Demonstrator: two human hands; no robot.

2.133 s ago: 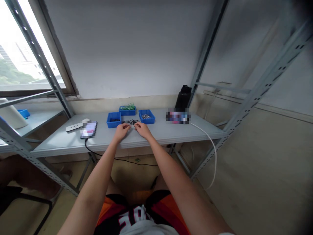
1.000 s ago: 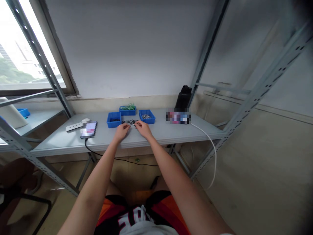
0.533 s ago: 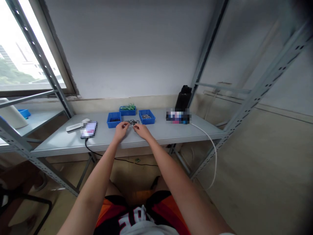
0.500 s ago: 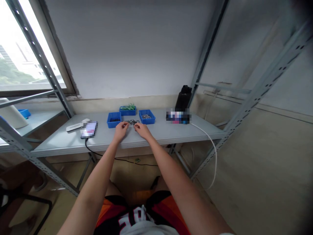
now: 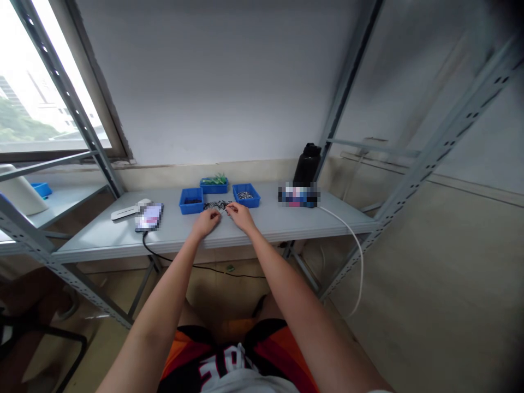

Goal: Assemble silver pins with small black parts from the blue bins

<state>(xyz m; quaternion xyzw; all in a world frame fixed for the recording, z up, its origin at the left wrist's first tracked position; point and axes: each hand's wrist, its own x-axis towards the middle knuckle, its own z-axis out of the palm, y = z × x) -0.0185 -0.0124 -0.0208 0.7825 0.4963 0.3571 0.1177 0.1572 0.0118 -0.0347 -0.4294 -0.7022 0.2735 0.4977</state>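
- Head view: both hands are held low over the front part of the counter (image 5: pixel 270 219), with the forearms stretched forward and the fingertips turned toward each other, presumably so that small pieces can be handled between them.
- The left hand (image 5: pixel 207 222) is kept near the counter surface with its fingers curled inward; whether anything is gripped in it cannot be told.
- The right hand (image 5: pixel 240 215) is held with thumb and fingers brought together at the near edge of the pile; a thin pale sliver is seen between the two hands, but by which fingers it is held, if any, cannot be told.
- The pile of small dark and silvery parts (image 5: pixel 215 205) is spread on the counter just beyond the fingertips, probably to be reached without stretching.
- Around it, three bins are set: a left blue bin (image 5: pixel 191 209) with dark contents, a right blue bin (image 5: pixel 249 203) with silvery pieces, and a rear blue bin (image 5: pixel 215 190) with green pieces (image 5: pixel 216 179); by this separation, the kinds seem to be kept apart.
- The phone (image 5: pixel 149 217) and the black bottle (image 5: pixel 308 165) are placed well apart from the hands, seemingly out of their way.
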